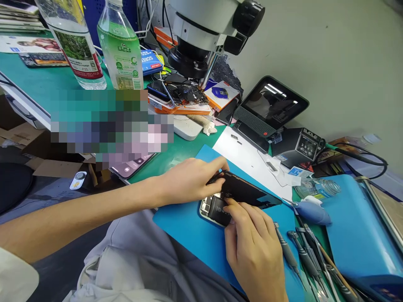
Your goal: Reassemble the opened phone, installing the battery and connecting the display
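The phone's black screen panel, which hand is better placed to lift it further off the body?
Left, probably. The left hand already grips the raised edge of the screen panel, while the right hand presses its fingertips into the open phone body beneath, on the blue mat.

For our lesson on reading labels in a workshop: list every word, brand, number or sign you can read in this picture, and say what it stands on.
"SCRE", cut off: blue box behind the green bottle.
Green bottle label: print and round marks, too small to read.
Clear bottle label: too blurred to read.
Soldering station display: digits unreadable.
Blue sticker on the white sheet: unreadable.
Magazine at far left: text blurred.
Open phone under both hands: no readable text.
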Tool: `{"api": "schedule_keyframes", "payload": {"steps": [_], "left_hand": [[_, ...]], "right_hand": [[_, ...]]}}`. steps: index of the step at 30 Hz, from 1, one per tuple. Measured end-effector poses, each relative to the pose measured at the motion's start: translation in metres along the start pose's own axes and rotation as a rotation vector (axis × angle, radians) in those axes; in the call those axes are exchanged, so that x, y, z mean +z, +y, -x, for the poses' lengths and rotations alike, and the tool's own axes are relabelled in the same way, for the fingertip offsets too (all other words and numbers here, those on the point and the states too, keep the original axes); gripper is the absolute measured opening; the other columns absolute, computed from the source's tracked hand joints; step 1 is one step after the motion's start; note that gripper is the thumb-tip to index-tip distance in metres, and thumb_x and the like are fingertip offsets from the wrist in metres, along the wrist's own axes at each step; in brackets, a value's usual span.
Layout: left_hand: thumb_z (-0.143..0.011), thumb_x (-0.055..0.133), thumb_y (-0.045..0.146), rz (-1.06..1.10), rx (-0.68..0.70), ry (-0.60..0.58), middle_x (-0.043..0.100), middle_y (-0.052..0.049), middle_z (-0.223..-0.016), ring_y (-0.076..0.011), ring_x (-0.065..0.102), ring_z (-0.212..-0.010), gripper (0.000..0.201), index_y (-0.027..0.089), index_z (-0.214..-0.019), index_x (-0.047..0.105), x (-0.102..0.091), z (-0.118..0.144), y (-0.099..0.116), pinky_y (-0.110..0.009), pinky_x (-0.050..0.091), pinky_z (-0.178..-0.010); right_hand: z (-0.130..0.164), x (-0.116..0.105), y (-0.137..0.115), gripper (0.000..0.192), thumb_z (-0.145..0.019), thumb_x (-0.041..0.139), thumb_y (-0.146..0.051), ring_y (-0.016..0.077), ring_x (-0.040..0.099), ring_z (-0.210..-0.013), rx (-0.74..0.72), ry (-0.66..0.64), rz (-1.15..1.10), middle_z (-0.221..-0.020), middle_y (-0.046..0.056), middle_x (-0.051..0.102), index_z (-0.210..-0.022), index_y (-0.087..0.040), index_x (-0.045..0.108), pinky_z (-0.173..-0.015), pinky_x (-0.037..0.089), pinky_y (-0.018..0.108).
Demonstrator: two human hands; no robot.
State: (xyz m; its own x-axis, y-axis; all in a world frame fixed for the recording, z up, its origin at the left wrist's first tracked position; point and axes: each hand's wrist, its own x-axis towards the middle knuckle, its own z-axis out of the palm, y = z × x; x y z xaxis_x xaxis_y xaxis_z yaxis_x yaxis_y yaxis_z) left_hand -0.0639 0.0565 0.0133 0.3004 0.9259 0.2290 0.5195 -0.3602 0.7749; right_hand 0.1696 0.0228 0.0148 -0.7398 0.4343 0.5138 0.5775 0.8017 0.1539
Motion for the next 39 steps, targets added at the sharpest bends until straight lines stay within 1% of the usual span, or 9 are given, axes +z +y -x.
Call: {"api": "schedule_keyframes", "payload": {"steps": [6,11,13,17,20,23,27,35,39], "left_hand": [[-0.107,0.057,0.027,0.001,0.006,-0.022,0.081,-0.002,-0.113,-0.0269,0.08,-0.106,0.028,0.028,-0.135,0.054,0.003,0.004,-0.002,-0.032,0.055,-0.08],[-0.108,0.055,0.019,0.017,0.068,-0.023,0.073,0.001,-0.134,-0.02,0.076,-0.112,0.053,0.039,-0.155,0.04,0.006,0.007,-0.004,-0.03,0.056,-0.092],[-0.109,0.054,0.018,0.017,0.116,-0.015,0.069,0.0,-0.139,-0.0182,0.074,-0.113,0.047,0.039,-0.15,0.044,0.005,0.008,-0.006,-0.029,0.056,-0.094],[-0.11,0.047,0.016,-0.165,0.191,-0.062,0.059,-0.002,-0.147,-0.0167,0.072,-0.102,0.024,0.031,-0.123,0.06,0.001,0.009,-0.007,-0.028,0.056,-0.082],[-0.108,0.045,0.01,-0.241,0.269,-0.097,0.051,-0.004,-0.159,-0.0201,0.069,-0.117,0.028,0.025,-0.109,0.069,-0.001,0.011,-0.008,-0.031,0.058,-0.092],[-0.109,0.043,0.008,-0.193,0.277,-0.116,0.049,-0.004,-0.161,-0.0207,0.065,-0.131,0.036,0.026,-0.11,0.074,0.0,0.012,-0.008,-0.033,0.057,-0.107],[-0.111,0.044,0.012,-0.201,0.249,-0.123,0.053,-0.004,-0.156,-0.0193,0.068,-0.124,0.034,0.027,-0.111,0.074,0.001,0.012,-0.007,-0.031,0.06,-0.104],[-0.112,0.05,0.022,-0.23,0.239,-0.117,0.045,0.002,-0.166,-0.0216,0.07,-0.122,0.025,0.026,-0.113,0.074,0.005,0.018,-0.009,-0.032,0.067,-0.096],[-0.11,0.052,0.028,-0.146,0.113,-0.031,0.055,0.011,-0.156,-0.0191,0.077,-0.115,0.03,0.04,-0.131,0.07,0.015,0.024,-0.011,-0.031,0.071,-0.087]], "right_hand": [[0.004,0.001,0.002,0.025,-0.1,0.055,0.001,0.0302,0.064,-0.116,0.032,-0.012,-0.054,-0.123,0.018,0.072,-0.121,-0.006,0.065,-0.103,0.051,0.047],[0.004,0.001,0.004,0.022,-0.1,0.055,0.002,0.0288,0.063,-0.115,0.084,-0.012,-0.085,-0.121,0.018,0.073,-0.118,-0.007,0.065,-0.102,0.051,0.046],[0.002,0.001,0.003,0.022,-0.1,0.056,0.002,0.0297,0.062,-0.115,0.066,-0.021,-0.071,-0.122,0.018,0.073,-0.118,-0.006,0.066,-0.103,0.049,0.047],[0.001,0.001,0.003,0.025,-0.099,0.058,0.002,0.031,0.062,-0.114,0.018,-0.058,-0.058,-0.124,0.02,0.074,-0.122,-0.003,0.066,-0.106,0.048,0.049],[0.006,0.001,0.005,0.027,-0.099,0.056,0.002,0.0283,0.061,-0.115,0.068,-0.059,-0.104,-0.126,0.019,0.073,-0.122,-0.005,0.066,-0.107,0.048,0.046],[0.013,0.0,0.007,0.027,-0.1,0.054,0.0,0.0248,0.062,-0.118,0.191,-0.06,-0.209,-0.13,0.014,0.072,-0.122,-0.012,0.065,-0.109,0.047,0.043],[0.021,-0.002,0.007,0.028,-0.102,0.053,-0.004,0.0236,0.062,-0.123,0.319,-0.102,-0.266,-0.133,0.009,0.071,-0.125,-0.017,0.064,-0.114,0.046,0.042],[0.024,-0.003,0.014,0.034,-0.098,0.058,-0.009,0.026,0.065,-0.124,0.289,-0.163,-0.231,-0.138,0.005,0.073,-0.128,-0.022,0.067,-0.113,0.05,0.043],[0.024,-0.003,0.017,0.03,-0.094,0.063,-0.004,0.0206,0.069,-0.118,0.278,-0.095,-0.199,-0.14,-0.004,0.073,-0.117,-0.021,0.074,-0.116,0.051,0.035]]}}
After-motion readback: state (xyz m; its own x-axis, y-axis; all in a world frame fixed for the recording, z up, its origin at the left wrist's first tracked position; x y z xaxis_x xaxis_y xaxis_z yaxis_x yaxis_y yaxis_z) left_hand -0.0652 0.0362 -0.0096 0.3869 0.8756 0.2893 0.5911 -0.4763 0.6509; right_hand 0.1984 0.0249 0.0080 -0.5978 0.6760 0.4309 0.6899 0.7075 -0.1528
